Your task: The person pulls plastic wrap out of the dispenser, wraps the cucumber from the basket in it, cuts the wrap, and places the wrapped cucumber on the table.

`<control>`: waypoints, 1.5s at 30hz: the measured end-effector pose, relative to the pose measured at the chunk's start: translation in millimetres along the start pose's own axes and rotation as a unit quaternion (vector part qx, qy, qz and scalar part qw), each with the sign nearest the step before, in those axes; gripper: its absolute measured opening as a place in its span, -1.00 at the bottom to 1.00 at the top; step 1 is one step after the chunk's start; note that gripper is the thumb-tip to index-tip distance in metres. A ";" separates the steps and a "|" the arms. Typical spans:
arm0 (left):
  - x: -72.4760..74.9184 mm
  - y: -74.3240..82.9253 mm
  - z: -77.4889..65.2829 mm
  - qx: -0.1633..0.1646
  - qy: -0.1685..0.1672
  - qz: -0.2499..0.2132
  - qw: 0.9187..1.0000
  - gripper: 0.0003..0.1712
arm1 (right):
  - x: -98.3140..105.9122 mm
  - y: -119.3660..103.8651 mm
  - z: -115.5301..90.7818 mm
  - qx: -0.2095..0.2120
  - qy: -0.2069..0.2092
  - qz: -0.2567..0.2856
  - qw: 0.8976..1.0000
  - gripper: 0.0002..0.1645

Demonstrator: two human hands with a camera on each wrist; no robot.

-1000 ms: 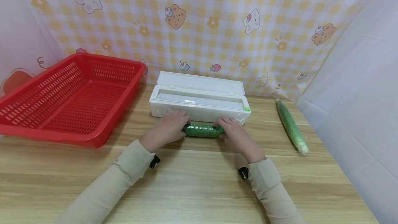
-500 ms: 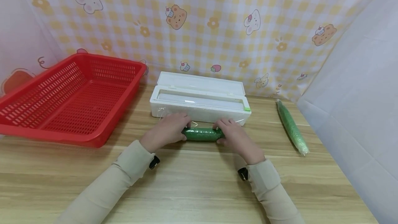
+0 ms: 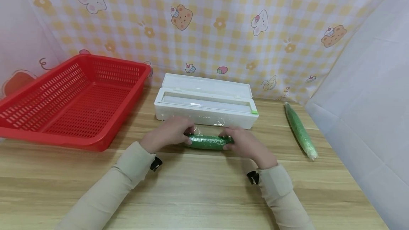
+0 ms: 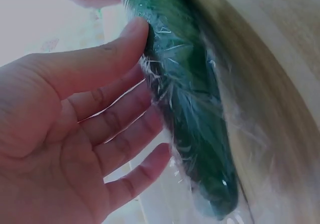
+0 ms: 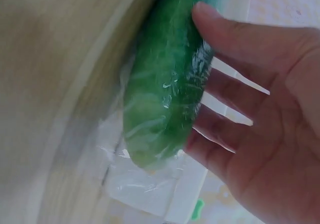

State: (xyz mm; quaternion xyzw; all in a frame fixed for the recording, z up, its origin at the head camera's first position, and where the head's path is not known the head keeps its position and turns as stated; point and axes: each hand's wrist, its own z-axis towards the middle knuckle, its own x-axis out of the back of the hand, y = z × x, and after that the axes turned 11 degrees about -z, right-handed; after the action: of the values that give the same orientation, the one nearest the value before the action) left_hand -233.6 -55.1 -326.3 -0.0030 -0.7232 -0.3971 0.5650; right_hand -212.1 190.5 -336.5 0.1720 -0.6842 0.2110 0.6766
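Note:
A green cucumber (image 3: 207,142) with clear cling film around it lies crosswise in front of the white cling film box (image 3: 204,116). My left hand (image 3: 169,133) grips its left end, thumb on the near side and fingers on the far side. At the other end, my right hand (image 3: 246,143) holds it the same way. In the left wrist view, wrinkled film covers the cucumber (image 4: 185,99) and bunches past its tip. Loose film also sticks out beyond the pale end of the cucumber (image 5: 160,94) in the right wrist view. A strip of film shows between cucumber and box.
The box's lid (image 3: 207,85) stands raised at the back, with a green cutter piece (image 3: 254,111) at its right end. A red plastic basket (image 3: 105,139) stands at the left. Another film-wrapped cucumber (image 3: 299,130) lies on the wooden table (image 3: 198,194) at the right.
Both hands have drawn the cucumber a little toward the person, away from the box. More film shows between the cucumber and the box. The box, basket and other cucumber stay put.

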 end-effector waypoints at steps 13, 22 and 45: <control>6.6 -0.8 -8.5 0.024 -0.097 -0.056 0.993 -0.95 | 13.7 -7.8 -8.0 0.008 -0.126 0.039 0.991 -0.54; 3.2 6.4 -10.9 0.052 -0.120 -0.037 0.991 -0.82 | 12.6 -3.6 -6.5 -0.022 -0.153 0.104 0.983 -0.68; -1.3 -15.3 3.1 0.050 -0.108 -0.073 0.990 -0.81 | 6.2 -39.1 -2.2 -0.137 -0.105 -0.043 0.984 -0.47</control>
State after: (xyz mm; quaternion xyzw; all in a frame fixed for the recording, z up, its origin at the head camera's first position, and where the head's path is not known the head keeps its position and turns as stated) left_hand -242.7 -63.1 -336.3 0.0351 -0.7973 -0.3984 0.4521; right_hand -190.1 158.6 -328.0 0.1278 -0.7657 0.0666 0.6269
